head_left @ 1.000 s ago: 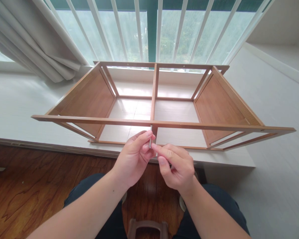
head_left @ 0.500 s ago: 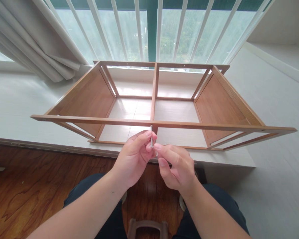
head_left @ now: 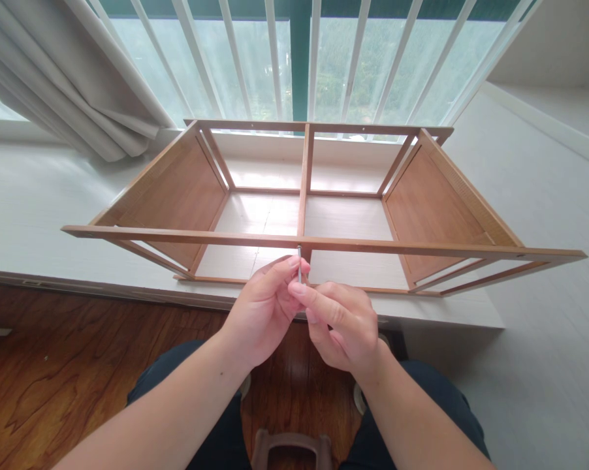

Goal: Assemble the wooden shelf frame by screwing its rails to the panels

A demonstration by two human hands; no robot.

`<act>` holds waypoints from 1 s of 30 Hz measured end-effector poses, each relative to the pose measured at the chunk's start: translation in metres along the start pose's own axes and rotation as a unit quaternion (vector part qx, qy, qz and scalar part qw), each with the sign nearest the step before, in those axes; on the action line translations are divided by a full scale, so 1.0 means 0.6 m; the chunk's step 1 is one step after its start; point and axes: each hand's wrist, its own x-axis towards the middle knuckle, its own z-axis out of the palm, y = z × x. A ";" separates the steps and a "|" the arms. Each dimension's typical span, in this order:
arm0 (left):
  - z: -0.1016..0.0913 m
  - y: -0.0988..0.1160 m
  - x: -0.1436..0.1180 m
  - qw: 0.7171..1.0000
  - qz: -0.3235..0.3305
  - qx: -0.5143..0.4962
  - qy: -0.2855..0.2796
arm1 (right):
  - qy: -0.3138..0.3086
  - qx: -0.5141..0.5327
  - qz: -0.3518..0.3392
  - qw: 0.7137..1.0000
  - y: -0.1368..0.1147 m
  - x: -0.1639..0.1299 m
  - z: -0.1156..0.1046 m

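Observation:
A thin metal hex key [head_left: 300, 269] points away from me, its far end at the middle of the wooden frame's front rail [head_left: 226, 237]. My left hand [head_left: 262, 307] is closed around the key's shaft between thumb and fingers. At its near end, my right hand [head_left: 343, 320] has its index fingertip pressed against the key, the other fingers curled; the fingertip hides that end. The wooden frame [head_left: 303, 189] has a middle divider, a left panel [head_left: 172, 189] and a right panel [head_left: 426, 189].
The frame rests on a white window ledge [head_left: 30, 202]. Behind it are window bars [head_left: 230, 59], with a grey curtain [head_left: 64, 72] at left. Below lie the wood floor [head_left: 69, 372] and a brown stool edge [head_left: 292, 440] between my knees.
My right index fingertip has moved left across the key's near end. The left hand and the wooden frame stay almost where they were.

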 end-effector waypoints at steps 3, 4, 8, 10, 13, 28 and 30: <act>0.000 -0.001 0.000 1.000 -0.005 -0.007 0.005 | 0.015 -0.021 0.024 0.999 -0.005 -0.001 -0.003; 0.001 -0.001 0.000 1.000 -0.004 -0.009 0.005 | 0.022 -0.030 0.034 0.999 -0.006 -0.001 -0.004; 0.002 0.000 0.002 1.000 0.009 -0.004 0.005 | 0.023 -0.038 0.052 0.998 -0.006 -0.003 -0.006; 0.002 0.000 0.002 1.000 0.014 -0.001 0.008 | 0.018 -0.031 0.056 0.998 -0.005 -0.004 -0.006; 0.002 -0.001 0.000 1.000 0.015 0.004 0.003 | 0.022 -0.030 0.063 0.997 -0.005 -0.004 -0.008; -0.001 -0.002 -0.001 0.999 0.007 0.005 -0.034 | 0.044 0.009 -0.007 0.999 -0.005 -0.006 -0.009; -0.002 -0.002 -0.001 0.999 0.008 0.007 -0.034 | 0.027 0.016 -0.013 0.999 -0.003 -0.005 -0.008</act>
